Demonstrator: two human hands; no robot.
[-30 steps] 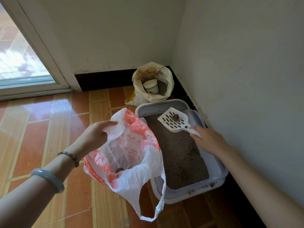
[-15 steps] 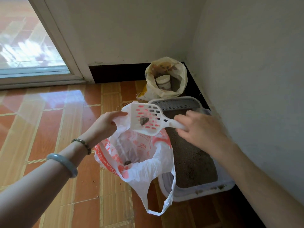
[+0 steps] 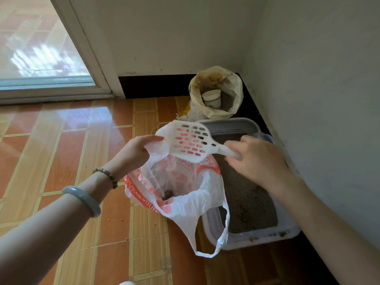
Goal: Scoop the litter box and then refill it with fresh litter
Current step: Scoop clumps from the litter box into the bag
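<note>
My left hand (image 3: 134,152) pinches the rim of a white and red plastic bag (image 3: 183,200), holding its mouth wide above the floor. My right hand (image 3: 257,157) grips the handle of a white slotted scoop (image 3: 190,144), which hangs tipped over the bag's mouth with nothing in it. Dark clumps (image 3: 167,195) lie at the bottom of the bag. The white litter box (image 3: 265,236) stands against the right wall, filled with grey-brown litter (image 3: 246,200); the bag and my right hand hide part of it.
A yellowish sack (image 3: 216,91) with a white cup (image 3: 211,98) inside stands in the corner behind the box. Litter crumbs dot the orange tiled floor (image 3: 82,140). A glass door (image 3: 37,48) is at the far left, white walls at back and right.
The scoop came from over the litter box to the bag's mouth carrying a clump, then tipped; the clump is off the scoop and more clumps lie in the bag.
</note>
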